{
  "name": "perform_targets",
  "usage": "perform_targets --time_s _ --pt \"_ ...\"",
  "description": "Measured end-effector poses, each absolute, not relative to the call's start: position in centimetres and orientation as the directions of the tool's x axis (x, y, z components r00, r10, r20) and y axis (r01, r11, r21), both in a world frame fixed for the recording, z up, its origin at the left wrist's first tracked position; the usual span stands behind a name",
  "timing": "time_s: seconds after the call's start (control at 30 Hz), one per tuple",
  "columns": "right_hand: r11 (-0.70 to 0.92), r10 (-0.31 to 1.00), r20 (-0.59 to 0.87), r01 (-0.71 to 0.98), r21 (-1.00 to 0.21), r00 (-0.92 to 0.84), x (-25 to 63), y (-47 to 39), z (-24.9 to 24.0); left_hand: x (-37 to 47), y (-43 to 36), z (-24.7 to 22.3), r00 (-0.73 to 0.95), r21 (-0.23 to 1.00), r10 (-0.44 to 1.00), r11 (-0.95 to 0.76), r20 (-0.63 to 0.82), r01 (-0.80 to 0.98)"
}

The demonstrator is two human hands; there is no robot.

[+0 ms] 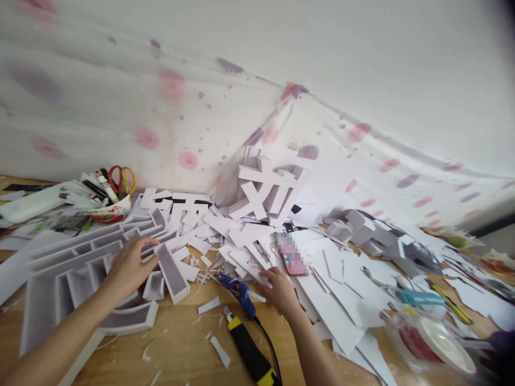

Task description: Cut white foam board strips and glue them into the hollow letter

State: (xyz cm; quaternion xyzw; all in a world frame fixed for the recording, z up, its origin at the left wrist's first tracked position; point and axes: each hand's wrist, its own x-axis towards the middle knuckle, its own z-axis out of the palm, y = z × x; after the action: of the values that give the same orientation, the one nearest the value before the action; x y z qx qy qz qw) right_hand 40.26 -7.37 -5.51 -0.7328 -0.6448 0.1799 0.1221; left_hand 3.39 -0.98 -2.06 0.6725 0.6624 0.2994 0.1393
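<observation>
My left hand (134, 264) is over the large white hollow structure (44, 295) at the left, with thumb and fingers apart beside a raised wall. My right hand (277, 289) reaches into the white scraps (241, 260) near the middle, fingers bent; whether it pinches a small strip is too small to tell. Between the hands lies a blue glue gun (239, 294) with a black cable. A black and yellow cutter (250, 348) rests on the wooden table (185, 343) in front of it.
Behind stands a white assembled character (267, 187). A phone (293, 256) lies on white sheets (333, 300). At the back left, a bowl (110, 213) holds scissors and pens. To the right are a teal tool (420, 297), a yellow cutter (453, 304) and a tape roll (442, 343).
</observation>
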Motion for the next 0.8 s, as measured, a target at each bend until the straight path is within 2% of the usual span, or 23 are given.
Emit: perform_targets --time_s 0.17,0.4,0.47,0.6,0.8 --pt "-0.144 0.987 -0.035 0.758 -0.636 0.158 41.4 -6.9 -5.0 3.3 -0.7 -2.3 -0.045 0.613 0.968 -0.121 0.248 0.780" --pt "-0.087 0.996 -0.046 0.660 -0.746 0.080 42.2 -6.1 -2.1 2.6 -0.7 -3.1 -0.025 0.645 0.963 -0.161 0.270 0.747" --pt "-0.052 0.999 -0.029 0.692 -0.720 0.044 41.8 -5.9 -0.1 2.3 -0.7 -3.5 -0.014 0.652 0.958 -0.185 0.287 0.736" --pt "0.071 0.997 0.032 0.818 -0.571 -0.064 39.4 -5.3 4.9 1.6 -0.9 -3.8 -0.001 0.654 0.946 -0.224 0.325 0.723" --pt "0.296 0.925 -0.033 0.772 -0.563 -0.379 32.6 -3.6 9.9 0.6 -1.4 -4.5 0.122 0.571 0.930 -0.314 0.348 0.759"
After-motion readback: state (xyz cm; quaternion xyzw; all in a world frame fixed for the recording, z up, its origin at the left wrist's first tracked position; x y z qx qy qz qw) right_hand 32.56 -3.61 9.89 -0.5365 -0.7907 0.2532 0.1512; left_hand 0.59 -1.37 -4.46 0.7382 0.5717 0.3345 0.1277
